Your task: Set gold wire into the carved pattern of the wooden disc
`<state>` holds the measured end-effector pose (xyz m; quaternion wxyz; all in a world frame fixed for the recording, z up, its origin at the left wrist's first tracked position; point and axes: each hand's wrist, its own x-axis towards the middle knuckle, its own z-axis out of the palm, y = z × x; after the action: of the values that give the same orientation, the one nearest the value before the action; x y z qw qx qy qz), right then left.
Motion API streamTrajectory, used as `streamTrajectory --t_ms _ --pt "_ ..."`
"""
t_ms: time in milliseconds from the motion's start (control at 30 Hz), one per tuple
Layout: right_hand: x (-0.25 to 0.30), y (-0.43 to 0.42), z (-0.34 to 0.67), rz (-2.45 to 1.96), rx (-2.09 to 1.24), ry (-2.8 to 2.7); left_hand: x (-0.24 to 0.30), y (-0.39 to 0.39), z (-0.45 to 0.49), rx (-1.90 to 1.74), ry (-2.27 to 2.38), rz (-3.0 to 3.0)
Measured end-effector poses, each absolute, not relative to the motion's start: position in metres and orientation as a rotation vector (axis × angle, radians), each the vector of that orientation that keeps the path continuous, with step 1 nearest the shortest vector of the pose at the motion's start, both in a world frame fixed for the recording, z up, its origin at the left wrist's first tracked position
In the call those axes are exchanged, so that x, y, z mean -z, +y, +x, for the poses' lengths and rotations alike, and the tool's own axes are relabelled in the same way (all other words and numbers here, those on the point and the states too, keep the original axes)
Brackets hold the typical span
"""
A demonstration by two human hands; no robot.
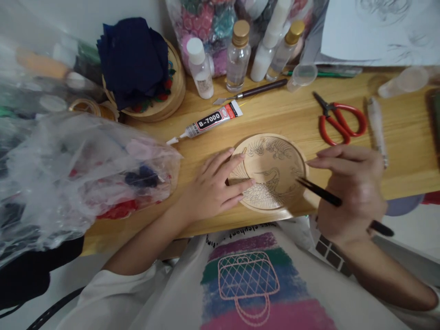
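Note:
A round wooden piece (pixel 275 162) with a raised rim lies on the table, with a crane and foliage drawn on it in dark lines. My left hand (pixel 220 183) rests on its left side, fingers spread and holding nothing. A small gold-coloured strip shows by the index fingertip. Over the right side hovers my right hand (pixel 354 192), closed around slim black tweezers (pixel 325 195). Their tips point down-left at the right part of the drawing; whether they touch it I cannot tell. Anything pinched between the tips is too small to see.
Behind the wooden piece lie a B-7000 glue tube (pixel 211 120), a dark-handled craft knife (pixel 263 89) and several bottles (pixel 238 59). Red-handled pliers (pixel 338 119) lie at right. A plastic bag (pixel 68 169) crowds the left; dark blue cloth (pixel 134 59) sits on a round wooden box (pixel 177 91).

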<state>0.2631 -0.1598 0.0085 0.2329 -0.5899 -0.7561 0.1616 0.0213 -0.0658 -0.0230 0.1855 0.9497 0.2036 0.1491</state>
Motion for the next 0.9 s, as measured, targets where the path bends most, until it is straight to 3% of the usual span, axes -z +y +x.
streamTrajectory --t_ms 367,900 --pt "-0.017 -0.1547 0.2577 -1.523 -0.729 -1.667 0.0222 -0.0662 0.0211 -0.393 0.585 2.673" --pt "-0.02 -0.1523 0.256 -1.533 -0.84 -1.793 0.0236 -0.0673 0.0222 -0.429 0.595 2.671"
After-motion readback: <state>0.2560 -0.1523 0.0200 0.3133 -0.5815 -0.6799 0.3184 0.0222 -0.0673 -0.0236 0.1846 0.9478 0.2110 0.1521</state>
